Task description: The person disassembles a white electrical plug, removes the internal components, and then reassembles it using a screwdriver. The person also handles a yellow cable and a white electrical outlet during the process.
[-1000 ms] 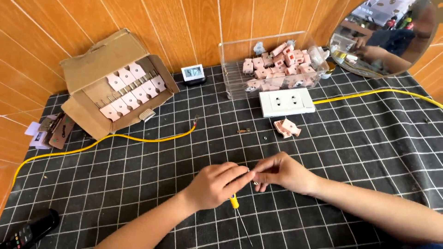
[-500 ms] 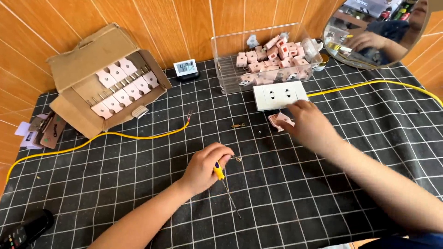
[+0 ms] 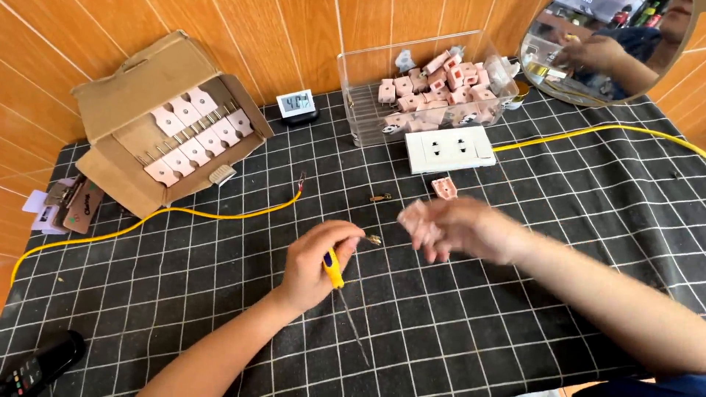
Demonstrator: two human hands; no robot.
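On the black gridded mat [image 3: 559, 184], just in front of the white socket plate [image 3: 450, 149], the person's two hands work close together. The left hand [image 3: 318, 263] is closed around a screwdriver [image 3: 340, 287] with a yellow handle; its thin metal shaft points back toward the person, away from the socket plate. The thumb and forefinger of that hand also pinch a small brass screw [image 3: 373, 239] at their tips. The right hand [image 3: 460, 228] hovers just beside it, blurred with motion, so I cannot tell whether its fingers are together or apart, or whether they hold anything.

Between the right hand and the socket plate lies a small pink plug piece [image 3: 443, 188], and a little to the left of that a second loose screw [image 3: 380, 197] rests on the mat. Behind the socket plate stands a clear plastic box [image 3: 368, 110] heaped with more pink pieces. Left of the plate, against the wooden wall, sits a small digital clock [image 3: 297, 104], and farther left an open cardboard box [image 3: 140, 95] with rows of pink plugs. A yellow wire [image 3: 184, 213] runs across the mat from the left edge, its bare end stopping left of the socket plate; another yellow stretch [image 3: 603, 131] leaves the plate's right side. A round mirror [image 3: 610, 44] leans at the far right of the plate.
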